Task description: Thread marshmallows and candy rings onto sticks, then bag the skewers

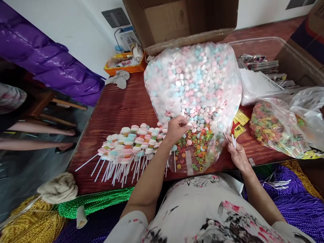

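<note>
Pinching a pale candy (189, 126) by the big bag (193, 74) with the left hand (177, 128), and holding white sticks (233, 141) in the right hand (238, 154). Working beside candy sticks (129, 143) on the table (121, 106).

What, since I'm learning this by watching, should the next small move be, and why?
Probably bring the pale piece that the left hand seems to pinch to one of the white sticks in the right hand and thread it on: no candy shows on those sticks, while candy-threaded sticks lie on the table.
</note>
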`<state>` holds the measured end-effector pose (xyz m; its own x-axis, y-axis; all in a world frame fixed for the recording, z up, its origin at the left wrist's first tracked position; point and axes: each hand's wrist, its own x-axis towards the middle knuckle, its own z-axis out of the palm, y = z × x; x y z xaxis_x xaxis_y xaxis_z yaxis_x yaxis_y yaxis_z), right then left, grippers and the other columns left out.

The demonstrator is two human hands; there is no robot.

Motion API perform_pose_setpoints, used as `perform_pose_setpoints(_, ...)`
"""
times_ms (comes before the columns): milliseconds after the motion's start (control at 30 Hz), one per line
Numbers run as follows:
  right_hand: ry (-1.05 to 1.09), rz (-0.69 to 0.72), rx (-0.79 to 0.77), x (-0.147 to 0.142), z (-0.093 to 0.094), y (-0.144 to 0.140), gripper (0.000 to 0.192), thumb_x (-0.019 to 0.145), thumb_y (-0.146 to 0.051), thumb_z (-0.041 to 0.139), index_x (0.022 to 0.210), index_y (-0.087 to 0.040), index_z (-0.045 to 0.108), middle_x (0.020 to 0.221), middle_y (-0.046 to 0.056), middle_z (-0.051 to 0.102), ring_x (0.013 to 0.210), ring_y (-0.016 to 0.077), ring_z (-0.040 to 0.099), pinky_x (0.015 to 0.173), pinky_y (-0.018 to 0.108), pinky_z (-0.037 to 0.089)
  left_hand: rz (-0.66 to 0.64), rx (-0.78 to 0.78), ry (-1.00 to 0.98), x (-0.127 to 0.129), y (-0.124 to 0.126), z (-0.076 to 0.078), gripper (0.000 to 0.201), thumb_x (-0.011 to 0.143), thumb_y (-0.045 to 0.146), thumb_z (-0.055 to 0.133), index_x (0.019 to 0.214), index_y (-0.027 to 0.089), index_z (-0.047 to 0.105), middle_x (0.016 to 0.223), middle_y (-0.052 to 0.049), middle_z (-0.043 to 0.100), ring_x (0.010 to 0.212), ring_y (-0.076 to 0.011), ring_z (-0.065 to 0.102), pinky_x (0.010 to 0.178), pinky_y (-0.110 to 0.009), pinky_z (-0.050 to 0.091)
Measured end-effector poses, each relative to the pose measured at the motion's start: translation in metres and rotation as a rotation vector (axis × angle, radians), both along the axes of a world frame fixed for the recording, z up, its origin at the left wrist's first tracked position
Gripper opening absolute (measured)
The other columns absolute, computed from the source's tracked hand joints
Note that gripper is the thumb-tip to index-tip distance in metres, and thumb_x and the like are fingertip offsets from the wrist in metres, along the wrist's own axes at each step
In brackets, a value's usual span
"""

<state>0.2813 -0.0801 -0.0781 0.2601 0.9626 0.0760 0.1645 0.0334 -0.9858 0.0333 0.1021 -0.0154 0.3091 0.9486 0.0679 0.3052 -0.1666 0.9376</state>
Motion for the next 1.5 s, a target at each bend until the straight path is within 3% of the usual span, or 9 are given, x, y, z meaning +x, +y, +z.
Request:
perform_pose_setpoints(200, 0.194, -0.236, -0.015, -0.007, -0.005, 0.001, 0.039, 0.091, -0.047, 0.063, 0.113, -0.018, 0.075, 0.059, -0.004, 0.052, 0.058, 0.0125, 0.049, 0.064, 0.029, 0.044, -0.261, 0.037, 0.258, 0.029, 0.017, 0.006, 0.016, 0.071, 0.031, 0.065, 0.067, 0.016, 0.068, 0.06, 0.0, 0.061, 0.058, -0.0141, 0.055, 0.056, -0.025, 0.041)
perform_pose_setpoints(367, 0.168, -0.234, -0.03, -0.007, -0.006, -0.001, 0.036, 0.089, -0.046, 0.065, 0.109, -0.018, 0.075, 0.06, -0.004, 0.055, 0.056, 0.0119, 0.049, 0.06, 0.028, 0.043, -0.315, 0.133, 0.474, 0.038, 0.026, 0.004, 0.019, 0.077, 0.029, 0.058, 0.07, 0.018, 0.071, 0.068, -0.002, 0.065, 0.065, -0.0158, 0.058, 0.062, -0.026, 0.043)
perform_pose_setpoints(467, 0.112, -0.241, -0.006, -0.007, -0.005, -0.001, 0.033, 0.091, -0.045, 0.062, 0.108, -0.019, 0.076, 0.06, -0.003, 0.055, 0.06, 0.0132, 0.051, 0.063, 0.029, 0.045, -0.299, 0.176, 0.604, 0.036, 0.019, 0.001, 0.018, 0.077, 0.023, 0.056, 0.065, 0.018, 0.069, 0.064, -0.003, 0.059, 0.069, -0.0178, 0.056, 0.067, -0.028, 0.043)
perform_pose_setpoints(733, 0.212, -0.384, 0.124, -0.009, -0.009, -0.003, 0.029, 0.089, -0.042, 0.066, 0.106, -0.02, 0.075, 0.063, -0.002, 0.058, 0.06, 0.0132, 0.054, 0.06, 0.029, 0.045, -0.185, 0.362, 1.025, 0.033, -0.01, 0.007, 0.024, 0.089, 0.028, 0.053, 0.093, 0.014, 0.072, 0.111, -0.019, 0.061, 0.116, -0.0386, 0.049, 0.084, -0.046, 0.05)
perform_pose_setpoints(967, -0.041, -0.312, 0.177, -0.009, -0.004, -0.004, 0.028, 0.093, -0.038, 0.061, 0.107, -0.021, 0.077, 0.062, -0.001, 0.059, 0.058, 0.0146, 0.054, 0.06, 0.03, 0.045, -0.388, 0.504, 1.036, 0.04, -0.031, 0.001, 0.031, 0.09, 0.006, 0.041, 0.102, 0.011, 0.069, 0.108, -0.018, 0.066, 0.112, -0.0308, 0.055, 0.094, -0.043, 0.048)
perform_pose_setpoints(1200, -0.133, -0.286, 0.177, -0.012, 0.004, -0.005, 0.029, 0.094, -0.038, 0.059, 0.107, -0.021, 0.078, 0.06, -0.001, 0.058, 0.057, 0.0156, 0.055, 0.062, 0.032, 0.048, -0.222, 0.269, 0.647, 0.033, -0.017, 0.003, 0.021, 0.08, 0.008, 0.055, 0.083, 0.016, 0.074, 0.094, -0.012, 0.069, 0.1, -0.0277, 0.063, 0.092, -0.045, 0.052)
perform_pose_setpoints(1267, -0.13, -0.279, 0.178, -0.015, 0.009, -0.01, 0.028, 0.094, -0.036, 0.059, 0.109, -0.021, 0.078, 0.061, -0.001, 0.059, 0.056, 0.0153, 0.055, 0.06, 0.031, 0.048, -0.142, 0.148, 0.358, 0.026, -0.02, 0.009, 0.02, 0.078, 0.013, 0.062, 0.091, 0.017, 0.076, 0.097, -0.009, 0.071, 0.094, -0.0247, 0.065, 0.086, -0.042, 0.056)
perform_pose_setpoints(1367, -0.163, -0.157, 0.175, -0.03, 0.024, -0.018, 0.027, 0.095, -0.03, 0.058, 0.114, -0.023, 0.077, 0.064, 0.0, 0.062, 0.056, 0.0148, 0.056, 0.058, 0.03, 0.048, -0.073, -0.108, -0.228, 0.012, -0.037, 0.022, 0.037, 0.068, 0.022, 0.08, 0.105, 0.02, 0.076, 0.094, -0.005, 0.072, 0.086, -0.0206, 0.068, 0.077, -0.037, 0.059)
perform_pose_setpoints(1500, -0.233, 0.14, 0.179, -0.059, 0.054, -0.018, 0.037, 0.096, -0.023, 0.051, 0.126, -0.025, 0.072, 0.068, 0.001, 0.066, 0.056, 0.0152, 0.058, 0.062, 0.031, 0.054, -0.001, -0.208, -0.609, -0.006, -0.066, 0.036, 0.032, 0.055, 0.023, 0.091, 0.086, 0.023, 0.08, 0.096, -0.004, 0.073, 0.092, -0.0192, 0.069, 0.081, -0.033, 0.059)
